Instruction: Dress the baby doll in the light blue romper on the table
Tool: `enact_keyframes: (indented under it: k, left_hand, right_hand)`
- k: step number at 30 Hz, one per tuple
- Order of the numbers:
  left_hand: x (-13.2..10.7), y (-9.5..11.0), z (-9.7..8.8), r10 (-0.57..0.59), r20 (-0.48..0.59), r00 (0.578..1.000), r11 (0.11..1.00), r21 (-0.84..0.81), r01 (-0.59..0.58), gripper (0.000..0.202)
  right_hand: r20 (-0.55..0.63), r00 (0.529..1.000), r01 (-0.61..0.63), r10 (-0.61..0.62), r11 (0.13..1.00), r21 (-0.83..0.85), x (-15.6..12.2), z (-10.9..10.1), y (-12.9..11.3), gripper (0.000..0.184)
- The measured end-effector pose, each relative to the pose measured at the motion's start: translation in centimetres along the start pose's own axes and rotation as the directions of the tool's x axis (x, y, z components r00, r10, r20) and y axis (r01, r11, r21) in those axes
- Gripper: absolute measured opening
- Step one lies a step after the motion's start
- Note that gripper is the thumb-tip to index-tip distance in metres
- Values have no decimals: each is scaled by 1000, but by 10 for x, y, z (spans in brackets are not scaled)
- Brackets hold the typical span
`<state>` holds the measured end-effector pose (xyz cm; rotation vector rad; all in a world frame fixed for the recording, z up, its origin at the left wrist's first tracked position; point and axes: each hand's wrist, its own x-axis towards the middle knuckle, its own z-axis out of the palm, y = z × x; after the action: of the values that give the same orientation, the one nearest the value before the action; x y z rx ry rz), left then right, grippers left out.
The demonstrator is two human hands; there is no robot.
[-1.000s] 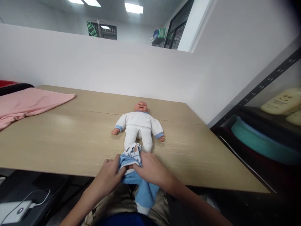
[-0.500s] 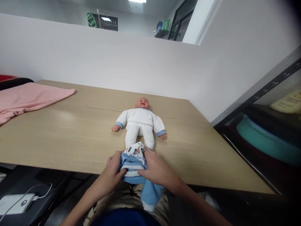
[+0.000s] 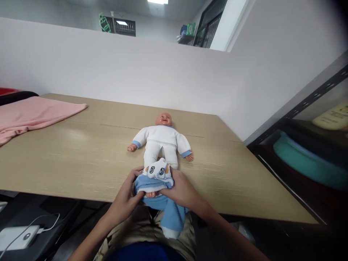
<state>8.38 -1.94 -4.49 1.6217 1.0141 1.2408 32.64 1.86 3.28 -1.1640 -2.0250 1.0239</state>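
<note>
Head view: both hands, angled inward and half-curled, grip the blue garment.

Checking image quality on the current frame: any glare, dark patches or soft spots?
Head view: the ceiling light is washed out to white; head view, left: a pale glare patch on the tabletop; head view, right: the upper corner falls to black, and the yellowish bottle looks soft, its lettering unreadable; head view, middle: the doll and the blue garment's printed eyes show clearly.

Lettering on the yellow bottle, seemingly too blurred to read
</note>
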Motion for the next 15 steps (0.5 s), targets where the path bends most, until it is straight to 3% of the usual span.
enact_keyframes:
  k: [3, 8, 12, 15]
  left_hand:
    - [19, 5, -9, -5, 9, 1000, 997, 81, 4, 21]
    - [53, -11, -23, -11, -47, 999, 994, 109, 16, 42]
    - [83, -19, -40, -9, 51, 999, 996, 84, 4, 44]
    - [104, -13, -57, -34, 164, 986, 999, 22, 31, 46]
  right_hand:
    - [-50, 997, 67, -67, 998, -5, 10, -4, -2, 36]
    - [-41, 991, 121, -125, 988, -96, 31, -8, 8, 33]
    - [68, 972, 235, -227, 959, -157, 55, -22, 14, 28]
    - [173, 954, 271, -244, 950, -157, 70, -40, 11, 50]
